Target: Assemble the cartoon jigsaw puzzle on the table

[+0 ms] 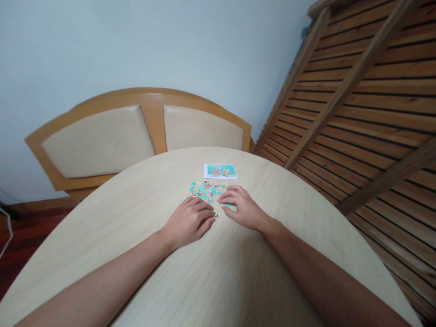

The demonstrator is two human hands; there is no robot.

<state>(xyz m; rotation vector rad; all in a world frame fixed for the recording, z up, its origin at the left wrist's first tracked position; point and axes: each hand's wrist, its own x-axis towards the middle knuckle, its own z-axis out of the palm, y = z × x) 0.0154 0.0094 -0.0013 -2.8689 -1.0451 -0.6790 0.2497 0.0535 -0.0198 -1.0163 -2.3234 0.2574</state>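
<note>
A small heap of loose turquoise jigsaw pieces (207,190) lies on the round pale wooden table (143,213), just beyond both my hands. My left hand (189,221) rests palm down, fingers together, fingertips touching a piece at the heap's near edge. My right hand (241,207) lies beside it, fingers curled over a turquoise piece (229,206) pressed to the table. A small printed cartoon picture card (220,170) lies flat beyond the heap.
A wooden headboard with two beige padded panels (136,136) leans against the pale blue wall behind the table. A slatted wooden frame (361,104) stands tilted at the right. Dark red floor shows at the left.
</note>
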